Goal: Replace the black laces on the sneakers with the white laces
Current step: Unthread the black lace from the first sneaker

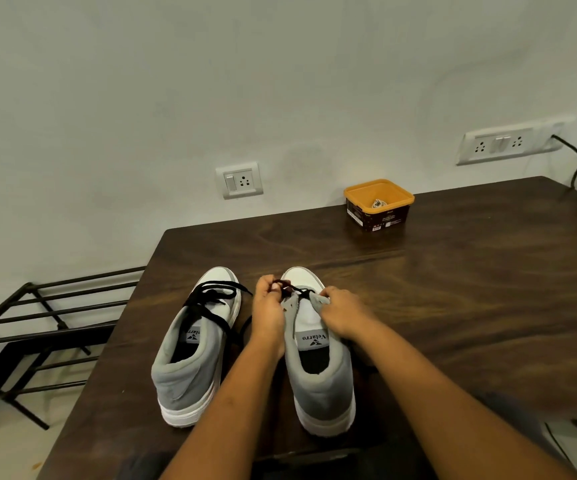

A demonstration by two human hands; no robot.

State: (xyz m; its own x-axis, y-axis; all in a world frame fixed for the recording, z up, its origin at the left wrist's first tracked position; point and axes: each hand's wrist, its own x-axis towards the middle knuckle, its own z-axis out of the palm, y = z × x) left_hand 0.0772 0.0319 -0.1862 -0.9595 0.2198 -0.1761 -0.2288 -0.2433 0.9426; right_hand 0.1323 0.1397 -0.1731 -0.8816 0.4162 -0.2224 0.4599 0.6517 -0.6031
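Note:
Two grey and white sneakers stand side by side on the dark wooden table (453, 289), toes pointing away from me. The left sneaker (193, 351) still carries its black lace (211, 299), loosely threaded. On the right sneaker (318, 358) only a short stretch of black lace (294, 289) remains near the toe. My left hand (268, 306) pinches that lace at the lowest eyelets. My right hand (342, 313) grips the sneaker's right eyelet flap. White laces (379, 203) lie inside the orange tub (356, 195) at the back.
A black metal rack (31, 327) stands left of the table. Wall sockets (240, 180) sit behind, and a black cable (576, 161) hangs at the far right. Bare tabletop stretches right of the sneakers.

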